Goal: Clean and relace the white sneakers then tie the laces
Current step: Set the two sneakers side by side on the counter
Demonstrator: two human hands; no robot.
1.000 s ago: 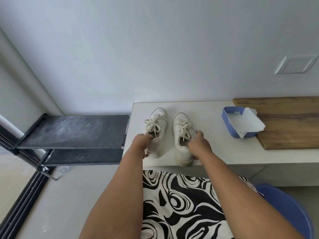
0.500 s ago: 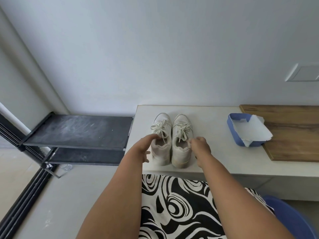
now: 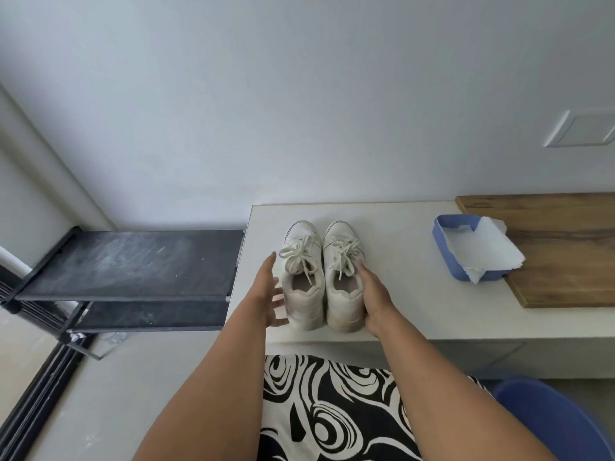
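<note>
— Pale grey wall (image 3: 299, 94) is filling the upper half of the frame; below it a light counter (image 3: 399, 294) is running across the right centre; what is sitting on it?

— Two white sneakers (image 3: 322, 277) are standing side by side near the counter's left end, toes pointing toward the wall, heels toward the near edge; the left sneaker (image 3: 303, 294) and the right sneaker (image 3: 344, 294) are touching along their inner sides; both are laced, with loose bows lying over the tongues.

— And the hands?

— The left hand (image 3: 266, 294) is hovering just beside the outer side of the left sneaker, fingers straight and spread, gripping nothing; whether the fingertips are touching the shoe I cannot tell; the right hand (image 3: 374, 294) is lying flat against the outer side of the right sneaker, fingers extended along it, not curling round it.

— Anything else around?

— A blue tray (image 3: 442, 241) with a sheet of white paper (image 3: 486, 251) in it is sitting to the right of the sneakers, well apart from them, its far end resting on a wooden board (image 3: 565, 254); a dark shelf rack (image 3: 133, 264) is standing at the left of the frame beside the counter; a black-and-white swirled fabric (image 3: 332, 410) is showing at the bottom centre between the forearms; a blue rounded object (image 3: 559, 424) is peeking in at the lower right.
</note>
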